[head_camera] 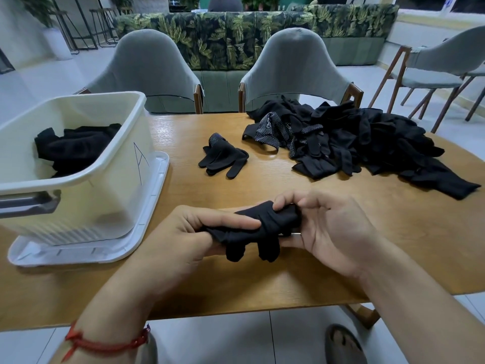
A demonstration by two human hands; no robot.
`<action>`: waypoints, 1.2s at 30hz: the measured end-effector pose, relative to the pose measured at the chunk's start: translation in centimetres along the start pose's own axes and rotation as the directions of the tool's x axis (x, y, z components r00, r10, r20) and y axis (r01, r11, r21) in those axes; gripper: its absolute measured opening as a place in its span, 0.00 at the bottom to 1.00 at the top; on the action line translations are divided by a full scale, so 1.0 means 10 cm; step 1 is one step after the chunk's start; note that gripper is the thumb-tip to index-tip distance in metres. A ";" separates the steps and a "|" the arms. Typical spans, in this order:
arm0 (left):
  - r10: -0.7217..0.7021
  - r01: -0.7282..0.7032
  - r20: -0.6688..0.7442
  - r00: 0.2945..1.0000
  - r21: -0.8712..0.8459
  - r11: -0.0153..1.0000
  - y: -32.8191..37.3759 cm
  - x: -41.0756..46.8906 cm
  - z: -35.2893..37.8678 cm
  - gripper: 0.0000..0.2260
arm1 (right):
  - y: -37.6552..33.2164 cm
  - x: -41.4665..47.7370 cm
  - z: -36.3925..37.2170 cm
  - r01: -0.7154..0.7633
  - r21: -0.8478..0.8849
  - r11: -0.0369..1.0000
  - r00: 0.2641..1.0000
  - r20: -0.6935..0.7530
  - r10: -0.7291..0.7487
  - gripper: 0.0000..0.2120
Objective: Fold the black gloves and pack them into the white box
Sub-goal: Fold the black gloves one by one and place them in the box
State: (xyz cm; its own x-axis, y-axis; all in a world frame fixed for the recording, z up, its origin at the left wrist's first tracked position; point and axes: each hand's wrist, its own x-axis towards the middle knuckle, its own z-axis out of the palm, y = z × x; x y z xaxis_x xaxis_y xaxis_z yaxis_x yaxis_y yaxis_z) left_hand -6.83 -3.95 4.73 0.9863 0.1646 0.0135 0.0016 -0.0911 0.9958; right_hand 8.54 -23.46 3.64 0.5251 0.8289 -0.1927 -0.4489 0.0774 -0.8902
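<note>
Warm wood-grain worktop (262,279) fills the near ground, with two grey padded chairs (147,72) and a leaf-print sofa (236,38) behind it.

At the far left stands the white box (110,195), smooth glossy plastic with rounded corners and a pen-drawn "A" on its side. It sits on a flat white lid (148,203). Inside the box lies a soft heap of packed gloves (76,148), matte black knit.

Near the front edge, the left hand (183,232), with a red cord bracelet (105,342) at the wrist, has its fingers curled around one end of a rolled black glove (262,227). The bundle is bunched and creased, and two limp finger tubes hang below it. Further back, mid-worktop, a loose glove (223,156) lies flat, its fingers splayed and a dotted grip patch showing at the cuff. The right hand (333,229) pinches the other end of the rolled glove between thumb and curled fingertips, palm turned up.

At the right, well apart from the box, sprawls a pile of unfolded gloves (367,145), black fabric in a tangle, some pieces speckled with pale dots.
</note>
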 end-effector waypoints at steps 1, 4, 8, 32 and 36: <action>0.000 0.000 0.012 1.000 0.003 1.000 0.01 -0.01 0.01 0.33 | 0.00 0.00 0.01 -0.002 -0.043 0.999 1.000 0.026 0.003 0.07; -0.008 0.008 0.001 1.000 0.002 1.000 0.03 -0.02 0.02 0.29 | 0.04 0.02 0.04 0.047 -0.159 0.986 0.998 -0.022 -0.051 0.11; -0.081 0.053 -0.233 0.969 -0.128 0.990 -0.06 0.09 0.01 0.18 | 0.08 0.05 0.10 0.168 -0.242 0.956 0.970 -0.135 -0.205 0.17; 0.319 -0.299 -0.451 0.834 0.117 0.947 0.52 -0.66 -0.54 0.06 | -0.30 0.06 1.37 0.385 -0.786 0.484 0.878 0.151 -0.454 0.13; 0.379 -0.346 -0.510 0.772 0.162 0.924 0.67 -0.88 -0.78 0.08 | -0.65 0.23 1.85 0.372 -0.893 0.254 0.900 0.280 -0.335 0.10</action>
State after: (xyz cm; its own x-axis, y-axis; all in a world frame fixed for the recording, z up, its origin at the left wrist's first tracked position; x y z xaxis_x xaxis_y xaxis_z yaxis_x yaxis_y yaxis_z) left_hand -16.82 1.63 12.00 0.6782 0.5935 0.4333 -0.3130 -0.3002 0.9011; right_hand -0.72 -11.78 16.63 0.4206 0.8748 0.2406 0.7269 -0.1662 -0.6663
